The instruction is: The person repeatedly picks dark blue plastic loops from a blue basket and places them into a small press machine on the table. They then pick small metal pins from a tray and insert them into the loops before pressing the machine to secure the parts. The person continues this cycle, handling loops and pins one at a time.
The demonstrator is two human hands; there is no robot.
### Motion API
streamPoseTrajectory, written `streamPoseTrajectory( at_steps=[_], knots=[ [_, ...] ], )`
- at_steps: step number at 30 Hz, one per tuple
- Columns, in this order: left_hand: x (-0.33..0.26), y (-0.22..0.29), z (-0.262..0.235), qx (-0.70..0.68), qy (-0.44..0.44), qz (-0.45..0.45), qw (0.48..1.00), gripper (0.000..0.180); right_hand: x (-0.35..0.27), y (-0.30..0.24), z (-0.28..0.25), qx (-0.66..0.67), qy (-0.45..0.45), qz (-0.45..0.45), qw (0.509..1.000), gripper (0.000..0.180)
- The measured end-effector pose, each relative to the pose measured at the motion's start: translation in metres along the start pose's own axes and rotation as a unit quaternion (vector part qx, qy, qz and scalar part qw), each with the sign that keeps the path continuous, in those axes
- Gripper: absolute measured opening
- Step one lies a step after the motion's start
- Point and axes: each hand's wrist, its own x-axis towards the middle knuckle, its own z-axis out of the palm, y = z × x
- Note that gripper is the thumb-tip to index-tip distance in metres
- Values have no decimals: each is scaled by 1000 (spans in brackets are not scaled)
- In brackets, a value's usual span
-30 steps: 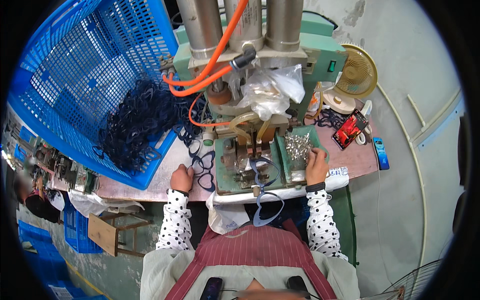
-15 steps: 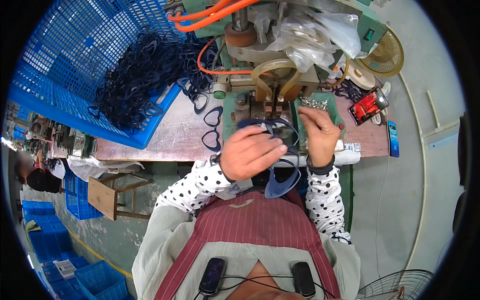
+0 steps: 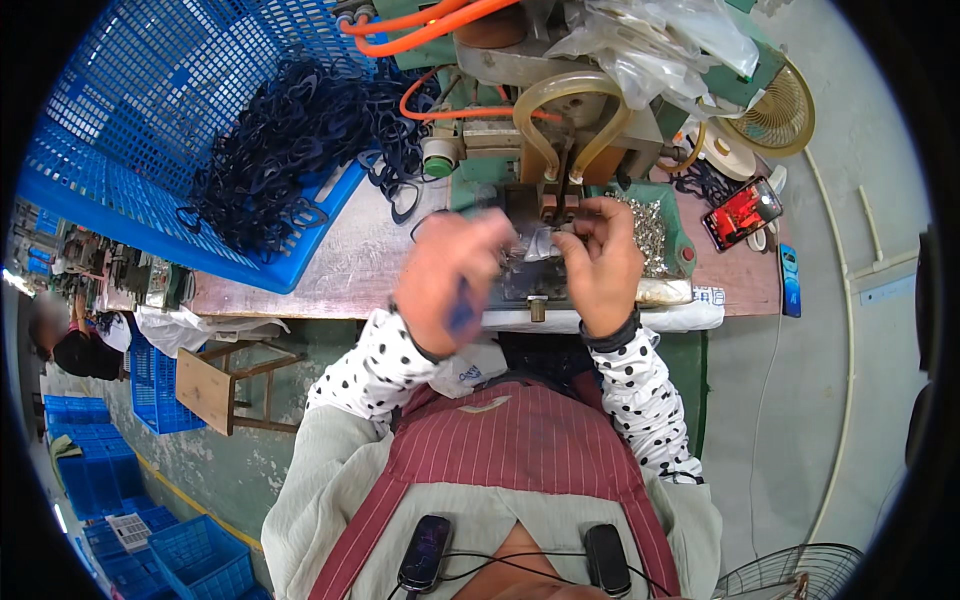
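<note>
My left hand (image 3: 447, 280) is smeared by motion over the table's front edge, left of the machine's work point. A blurred dark blue patch (image 3: 462, 310) shows against its palm; whether the fingers grip it cannot be made out. My right hand (image 3: 606, 262) is at the bench press (image 3: 562, 190), thumb and fingers bent together in a pinch just under the tool. What it pinches is too small or hidden to name. Beside it, a green tray (image 3: 652, 232) holds many small shiny metal bits. Dark blue loop-shaped pieces (image 3: 270, 165) lie heaped in a blue plastic basket (image 3: 120, 225).
Orange hoses (image 3: 430, 25) and clear plastic bags (image 3: 660, 50) hang about the machine. A phone with a lit red screen (image 3: 742, 213), a blue phone-like device (image 3: 790, 280) and a small fan (image 3: 775, 110) stand right. A wooden stool (image 3: 205, 390) and blue crates (image 3: 200, 560) are at left.
The paired dark blue loops that hung between my hands are gone from there. My left hand has moved left and now blurs; my right has moved slightly left, in to the press.
</note>
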Motion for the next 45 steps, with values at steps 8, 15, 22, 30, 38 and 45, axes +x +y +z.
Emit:
streamPoseTrajectory(
  at_steps=[8,15,22,30,38,45],
  knots=[
    [22,-16,-6,-100,108,-175,974,21,-5,0,17,192,49,38,979,37],
    [-18,-4,20,14,-145,188,971,35,3,-3,3,59,21,39,997,37],
    [-31,-17,46,-65,-184,196,961,36,14,117,-81,-245,111,96,958,33],
    [-34,-16,48,-53,-179,191,964,36,-17,125,-94,-490,-61,8,870,27],
    [-44,-8,36,58,-175,191,964,37,-8,151,-87,-300,85,21,950,8],
    [-114,-110,13,270,-18,-283,920,28,-11,143,-77,-344,139,-10,928,8]
  ],
)
